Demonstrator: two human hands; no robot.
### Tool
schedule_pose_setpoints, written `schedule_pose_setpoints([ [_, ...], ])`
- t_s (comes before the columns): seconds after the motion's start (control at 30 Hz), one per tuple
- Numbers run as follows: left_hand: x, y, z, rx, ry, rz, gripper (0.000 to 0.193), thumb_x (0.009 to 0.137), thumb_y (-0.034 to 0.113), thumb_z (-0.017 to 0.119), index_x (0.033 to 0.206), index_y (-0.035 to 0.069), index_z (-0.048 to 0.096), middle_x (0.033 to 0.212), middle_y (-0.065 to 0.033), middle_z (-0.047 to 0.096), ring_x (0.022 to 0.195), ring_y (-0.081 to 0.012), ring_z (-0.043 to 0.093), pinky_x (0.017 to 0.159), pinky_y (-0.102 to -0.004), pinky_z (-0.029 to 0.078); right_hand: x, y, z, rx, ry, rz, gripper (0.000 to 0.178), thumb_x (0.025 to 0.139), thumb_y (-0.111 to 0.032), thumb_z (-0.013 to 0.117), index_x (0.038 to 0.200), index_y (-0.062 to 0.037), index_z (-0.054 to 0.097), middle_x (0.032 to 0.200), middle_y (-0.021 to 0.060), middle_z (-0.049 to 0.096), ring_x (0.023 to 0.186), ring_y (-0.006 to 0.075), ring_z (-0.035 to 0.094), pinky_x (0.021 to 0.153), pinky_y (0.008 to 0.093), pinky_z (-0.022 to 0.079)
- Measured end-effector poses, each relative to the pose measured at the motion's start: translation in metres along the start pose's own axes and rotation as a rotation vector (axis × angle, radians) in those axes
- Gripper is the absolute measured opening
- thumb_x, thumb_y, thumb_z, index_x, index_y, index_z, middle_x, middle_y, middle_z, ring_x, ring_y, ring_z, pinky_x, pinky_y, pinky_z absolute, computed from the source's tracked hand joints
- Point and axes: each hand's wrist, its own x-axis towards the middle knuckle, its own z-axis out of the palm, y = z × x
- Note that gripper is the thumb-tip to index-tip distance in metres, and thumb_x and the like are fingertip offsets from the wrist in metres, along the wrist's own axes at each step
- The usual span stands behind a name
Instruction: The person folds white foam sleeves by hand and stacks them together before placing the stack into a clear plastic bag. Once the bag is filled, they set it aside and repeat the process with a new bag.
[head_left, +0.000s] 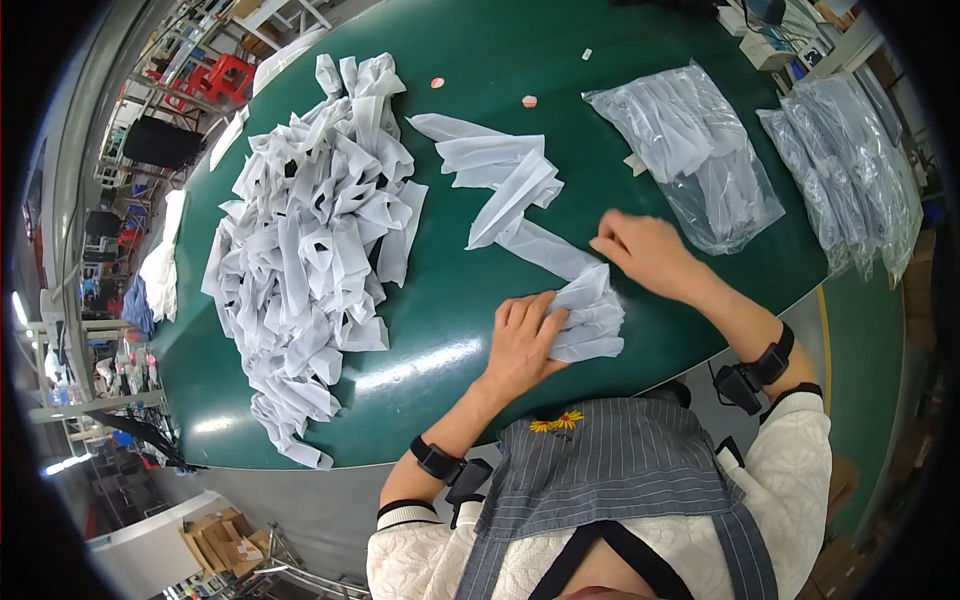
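Observation:
A chain of white fabric pieces (pixel 512 195) zigzags over the green table. Its near end runs into a small layered stack of white fabric pieces (pixel 592 318) close to my body. My left hand (pixel 525 338) grips the left edge of that stack, with thumb and fingers against the cloth. Just above the stack's far right corner, my right hand (pixel 645 252) is raised with its fingers curled in. No cloth shows between those fingers. To the left lies a large, tangled heap of similar white pieces (pixel 310 235).
A clear plastic bag of folded white pieces (pixel 690 155) lies at the far right of the green table (pixel 430 400). More filled bags (pixel 845 170) sit at the right edge. Small round stickers (pixel 529 101) dot the far side. Red stools (pixel 222 78) stand beyond the table.

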Motion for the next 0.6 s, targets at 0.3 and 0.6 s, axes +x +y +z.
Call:
schedule_pose_setpoints([
  [0.3, 0.006, 0.030, -0.009, -0.045, -0.085, -0.042, 0.089, 0.049, 0.030, 0.085, 0.123, -0.003, 0.048, 0.131, -0.0181, 0.047, 0.117, -0.0354, 0.047, 0.102, -0.0491, 0.032, 0.006, 0.005, 0.040, -0.174, -0.194, -0.036, 0.021, 0.082, -0.012, 0.062, 0.099, -0.0036, 0.054, 0.081, 0.0153, 0.065, 0.076, 0.0345, 0.064, 0.066, 0.0416, 0.048],
  [0.6, 0.016, 0.017, -0.005, 0.043, -0.025, -0.049, 0.085, 0.051, 0.032, 0.087, 0.118, -0.003, 0.047, 0.128, -0.0224, 0.046, 0.122, -0.0378, 0.043, 0.105, -0.0502, 0.030, -0.044, 0.030, 0.033, -0.266, 0.096, -0.478, 0.021, 0.076, -0.004, 0.059, 0.097, -0.0057, 0.056, 0.085, 0.0083, 0.055, 0.083, 0.0281, 0.060, 0.071, 0.0382, 0.048],
])
